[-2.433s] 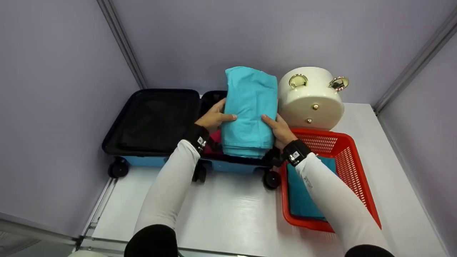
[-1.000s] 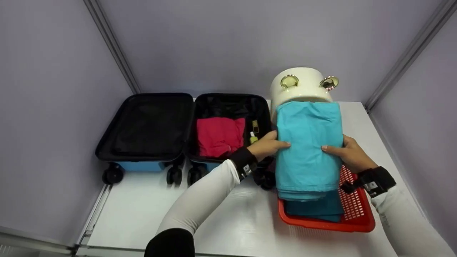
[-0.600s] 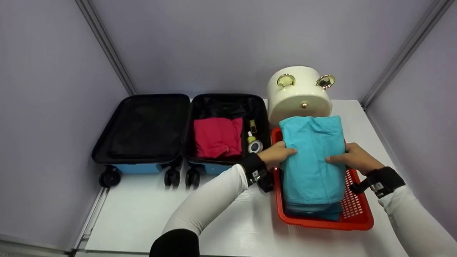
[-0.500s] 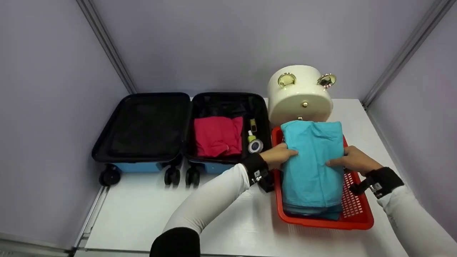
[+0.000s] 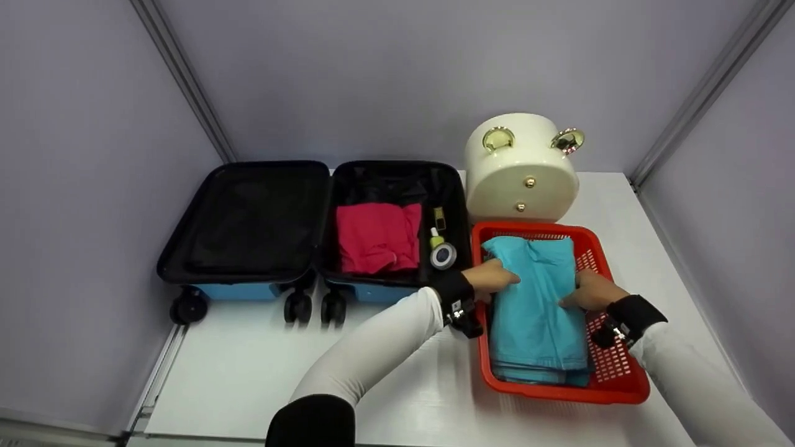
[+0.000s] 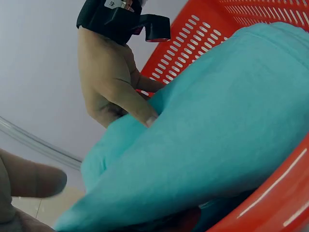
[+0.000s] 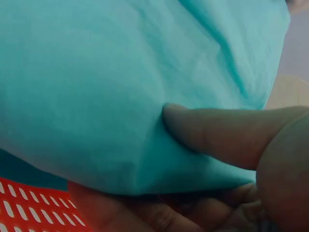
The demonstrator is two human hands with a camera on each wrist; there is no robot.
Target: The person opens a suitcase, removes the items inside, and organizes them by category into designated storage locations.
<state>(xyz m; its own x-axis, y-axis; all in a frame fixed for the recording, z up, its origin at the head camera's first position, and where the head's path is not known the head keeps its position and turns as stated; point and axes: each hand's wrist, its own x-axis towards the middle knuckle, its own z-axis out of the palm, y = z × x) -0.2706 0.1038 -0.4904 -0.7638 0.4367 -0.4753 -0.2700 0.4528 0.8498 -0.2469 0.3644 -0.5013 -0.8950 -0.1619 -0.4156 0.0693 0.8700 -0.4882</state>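
Note:
A folded turquoise cloth (image 5: 539,310) lies in the red plastic basket (image 5: 562,397), over a darker teal cloth (image 5: 579,377). My left hand (image 5: 492,277) is at its left side, thumb over the top and fingers down at the edge. In the left wrist view, the left thumb (image 6: 38,179) shows a small gap from the fabric. My right hand (image 5: 593,290) pinches the right side of the cloth. The right wrist view shows that thumb (image 7: 207,130) pressing on top, with the other fingers (image 7: 164,215) curled underneath.
Left of the basket lies an open blue suitcase (image 5: 245,217) with black lining. Inside are a pink folded cloth (image 5: 380,239), a small yellow-green bottle (image 5: 436,238), and a round silver-rimmed item (image 5: 443,256). A white rounded case (image 5: 522,167) with gold ear-shaped parts stands behind the basket.
Both hands have carried the turquoise cloth from above the suitcase rightward, then down into the red basket. The suitcase's pink cloth and small items have come into view.

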